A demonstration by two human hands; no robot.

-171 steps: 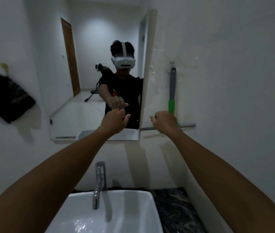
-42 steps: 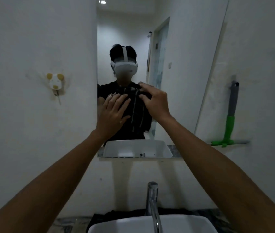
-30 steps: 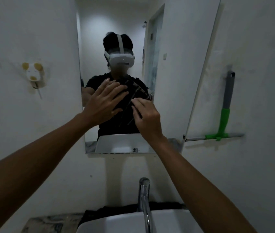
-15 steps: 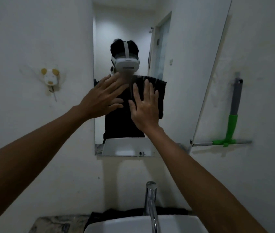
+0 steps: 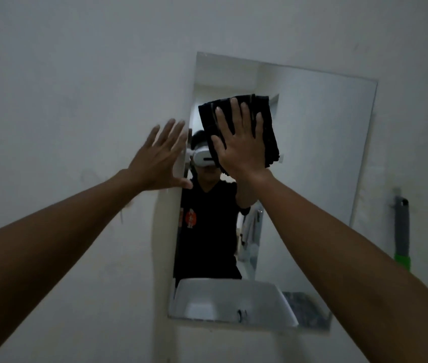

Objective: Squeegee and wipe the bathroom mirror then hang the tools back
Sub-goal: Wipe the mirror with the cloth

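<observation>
A rectangular mirror point(image 5: 317, 158) hangs on the white wall. My right hand point(image 5: 240, 142) lies flat, fingers spread, pressing a folded black cloth point(image 5: 269, 127) against the upper middle of the glass. My left hand point(image 5: 159, 159) is open with fingers apart, resting at the mirror's left edge and holding nothing. A squeegee with a grey and green handle point(image 5: 402, 231) hangs on the wall to the right of the mirror; its blade is hidden behind my right forearm.
White wall surrounds the mirror. The mirror reflects a person in a black shirt wearing a white headset, and a white sink point(image 5: 231, 299) at its lower edge.
My view has tilted up and both hands have risen. My right hand has pushed the cloth up the glass. My left hand has slid to the mirror's left edge.
</observation>
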